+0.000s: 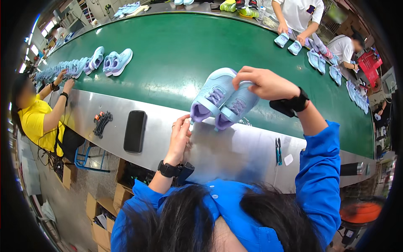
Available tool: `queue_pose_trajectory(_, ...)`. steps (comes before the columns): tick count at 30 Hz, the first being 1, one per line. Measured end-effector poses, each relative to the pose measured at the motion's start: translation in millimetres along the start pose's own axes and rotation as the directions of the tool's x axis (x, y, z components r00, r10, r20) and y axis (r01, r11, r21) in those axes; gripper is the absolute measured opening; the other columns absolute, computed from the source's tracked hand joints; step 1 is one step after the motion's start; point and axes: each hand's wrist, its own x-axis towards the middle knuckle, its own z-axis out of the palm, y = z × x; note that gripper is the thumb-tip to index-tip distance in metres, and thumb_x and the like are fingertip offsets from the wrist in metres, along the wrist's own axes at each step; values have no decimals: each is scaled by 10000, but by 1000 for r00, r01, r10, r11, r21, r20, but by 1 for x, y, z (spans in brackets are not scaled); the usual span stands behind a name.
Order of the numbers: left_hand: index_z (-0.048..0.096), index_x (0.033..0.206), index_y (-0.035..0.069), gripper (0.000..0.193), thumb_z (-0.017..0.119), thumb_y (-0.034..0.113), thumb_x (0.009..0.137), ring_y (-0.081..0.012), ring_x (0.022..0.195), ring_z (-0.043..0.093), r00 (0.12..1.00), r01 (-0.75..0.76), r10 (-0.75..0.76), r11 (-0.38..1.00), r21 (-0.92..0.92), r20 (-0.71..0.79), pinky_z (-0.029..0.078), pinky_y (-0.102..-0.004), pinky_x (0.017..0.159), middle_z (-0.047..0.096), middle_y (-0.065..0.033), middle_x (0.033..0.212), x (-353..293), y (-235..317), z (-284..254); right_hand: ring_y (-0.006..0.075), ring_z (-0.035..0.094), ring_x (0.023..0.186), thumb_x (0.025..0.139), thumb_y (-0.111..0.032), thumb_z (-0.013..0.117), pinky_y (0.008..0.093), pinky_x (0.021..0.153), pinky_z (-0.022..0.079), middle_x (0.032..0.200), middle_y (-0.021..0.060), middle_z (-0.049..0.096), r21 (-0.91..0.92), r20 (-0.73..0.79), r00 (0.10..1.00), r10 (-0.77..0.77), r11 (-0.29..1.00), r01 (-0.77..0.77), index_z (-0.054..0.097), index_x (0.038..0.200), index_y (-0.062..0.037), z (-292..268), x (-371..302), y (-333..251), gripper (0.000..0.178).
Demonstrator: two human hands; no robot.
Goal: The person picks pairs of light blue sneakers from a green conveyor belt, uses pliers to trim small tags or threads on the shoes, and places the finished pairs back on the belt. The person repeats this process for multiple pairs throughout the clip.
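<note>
A pair of light blue sneakers with lilac lining and laces is in front of me at the near edge of the green belt, heels toward me. My right hand (266, 84) has its fingers closed around the toe of the right sneaker (240, 104). Beside it, touching, is the left sneaker (215, 94); whether my right hand also bears on it I cannot tell. Close to the left sneaker's heel, over the metal ledge, my left hand (180, 136) is loosely open, with nothing visible in its fingers.
On the metal ledge (168, 122) lie a black phone (135, 131), dark clips (102, 124), and thread snips (278, 151) beside a small white piece (288, 159). More sneakers (118, 62) stand on the green belt (163, 54). A co-worker in yellow (35, 117) sits left; others work across the belt.
</note>
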Motion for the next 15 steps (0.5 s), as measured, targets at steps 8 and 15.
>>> queue_pose_trajectory(8,547,1328,102,361,466,256,1012,-49,735,470,974,-188,141,941,282,178,402,-210,612,419,-24,1057,-14,8,4,204,563,1068,790,29,528,367,928,445,1149,39,620,303,298,955,0,948,-94,591,1166,-115,10,-22,6,408)
queue_pose_trajectory(15,491,1364,35,557,622,362,932,-164,858,507,965,-76,-14,941,329,263,466,-297,813,449,-159,1111,-26,-13,18,253,605,1013,872,-230,673,371,863,517,1312,133,523,381,-358,876,323,907,-179,490,1352,-101,121,-79,39,530)
